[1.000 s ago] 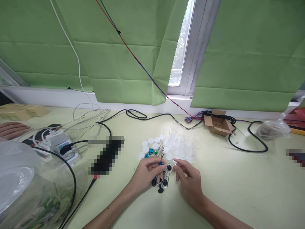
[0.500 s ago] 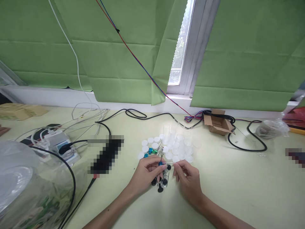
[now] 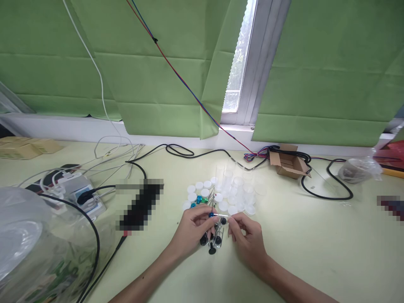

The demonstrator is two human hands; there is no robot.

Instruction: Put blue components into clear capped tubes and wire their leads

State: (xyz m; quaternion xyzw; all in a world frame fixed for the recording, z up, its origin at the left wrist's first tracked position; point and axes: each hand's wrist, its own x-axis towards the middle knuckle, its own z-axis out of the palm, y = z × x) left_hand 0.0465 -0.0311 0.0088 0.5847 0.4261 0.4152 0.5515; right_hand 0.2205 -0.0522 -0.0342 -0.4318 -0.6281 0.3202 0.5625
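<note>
My left hand [image 3: 194, 230] pinches a small blue piece [image 3: 211, 215] between thumb and fingers. A thin dark shaft stands up from it. From the left fingertips a thin silvery rod [image 3: 221, 215] runs sideways to my right hand [image 3: 248, 233], whose thumb and forefinger close on its other end. Whether rod and blue piece are joined I cannot tell. Under and between the hands lie several black round-ended metal parts [image 3: 218, 240], partly covered by the left fingers. Just beyond are blue and green small parts [image 3: 202, 200] and several white round caps [image 3: 191, 196].
Clear plastic cups [image 3: 238, 182] stand behind the caps. An open cardboard box [image 3: 288, 165] and a black cable [image 3: 325, 197] lie at back right. On the left are a power strip [image 3: 78, 191] and a large plastic bag [image 3: 57, 252].
Both hands have shifted very slightly left, the right one drawing a little nearer the left. The grip on the blue piece and the rod looks the same.
</note>
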